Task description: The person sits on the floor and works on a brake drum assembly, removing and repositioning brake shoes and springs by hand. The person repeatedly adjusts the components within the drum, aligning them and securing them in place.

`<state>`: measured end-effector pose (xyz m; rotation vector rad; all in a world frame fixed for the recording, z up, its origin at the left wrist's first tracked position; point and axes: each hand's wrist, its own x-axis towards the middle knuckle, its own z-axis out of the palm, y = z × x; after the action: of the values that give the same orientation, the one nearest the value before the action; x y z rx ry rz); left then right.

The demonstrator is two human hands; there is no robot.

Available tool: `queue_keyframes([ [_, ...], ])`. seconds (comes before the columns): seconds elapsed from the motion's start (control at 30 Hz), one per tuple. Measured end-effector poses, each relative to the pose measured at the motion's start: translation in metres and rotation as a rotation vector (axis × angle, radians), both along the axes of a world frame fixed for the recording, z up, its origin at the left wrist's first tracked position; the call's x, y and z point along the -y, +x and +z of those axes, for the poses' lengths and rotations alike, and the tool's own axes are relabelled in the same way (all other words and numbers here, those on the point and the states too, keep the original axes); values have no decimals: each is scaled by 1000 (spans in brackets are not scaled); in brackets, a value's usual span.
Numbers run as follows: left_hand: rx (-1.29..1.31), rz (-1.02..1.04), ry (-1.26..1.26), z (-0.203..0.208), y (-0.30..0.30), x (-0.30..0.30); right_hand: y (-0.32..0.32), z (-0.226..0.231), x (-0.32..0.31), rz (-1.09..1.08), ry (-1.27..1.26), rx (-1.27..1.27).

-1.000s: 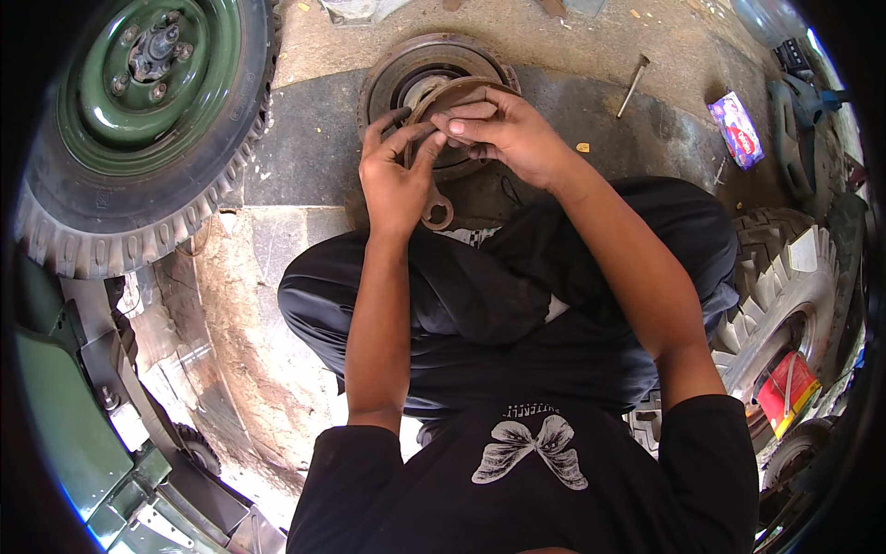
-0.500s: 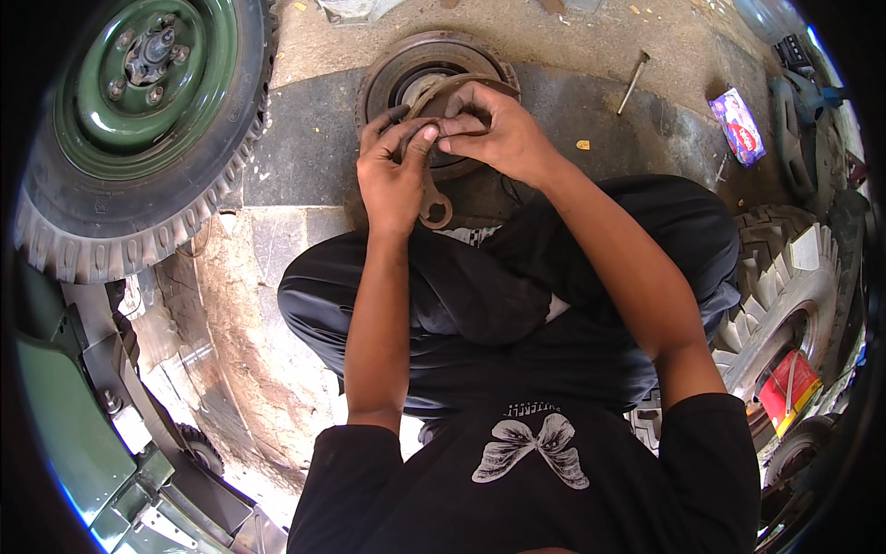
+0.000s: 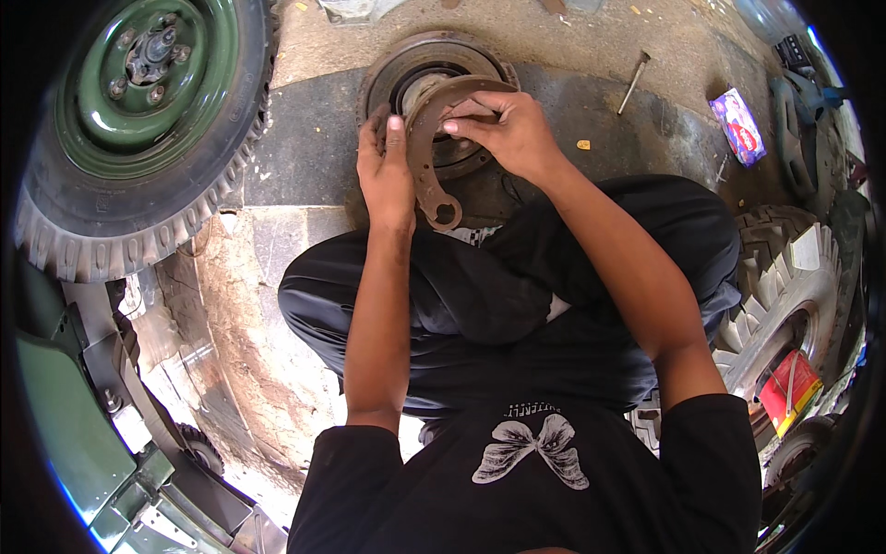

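Flanking a curved metal piece, the left hand is narrow; whether it grips, I cannot tell. The piece hangs over a drum at the dark slab's far edge; work looks under way, the remainder unclear. The right hand pinches what looks like a brown scrap. Lettering marks the black shirt; a labelled purple packet lies near the slab's right end.

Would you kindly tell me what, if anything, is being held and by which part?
A curved brown metal piece: the right hand appears to hold its upper part; the left hand is at its outer edge, its grip unclear.
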<state>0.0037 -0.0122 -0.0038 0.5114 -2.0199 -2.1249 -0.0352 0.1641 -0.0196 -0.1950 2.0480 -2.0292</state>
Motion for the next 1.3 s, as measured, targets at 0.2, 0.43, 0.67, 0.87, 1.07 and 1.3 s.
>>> queue_keyframes([
  [0.2,92,-69,36,-6,0,5,9,4,7,-60,137,-244],
  [0.43,272,-24,100,7,5,-3,7,-4,10,-102,320,-657],
  [0.67,252,-63,195,-5,5,9,12,0,16,-30,330,-689],
  [0.87,221,-35,225,-3,5,3,15,5,16,45,338,-745],
  [1.07,208,8,214,0,7,-4,20,11,19,67,372,-697],
  [1.3,211,20,216,-6,7,-3,16,9,17,61,454,-514],
])
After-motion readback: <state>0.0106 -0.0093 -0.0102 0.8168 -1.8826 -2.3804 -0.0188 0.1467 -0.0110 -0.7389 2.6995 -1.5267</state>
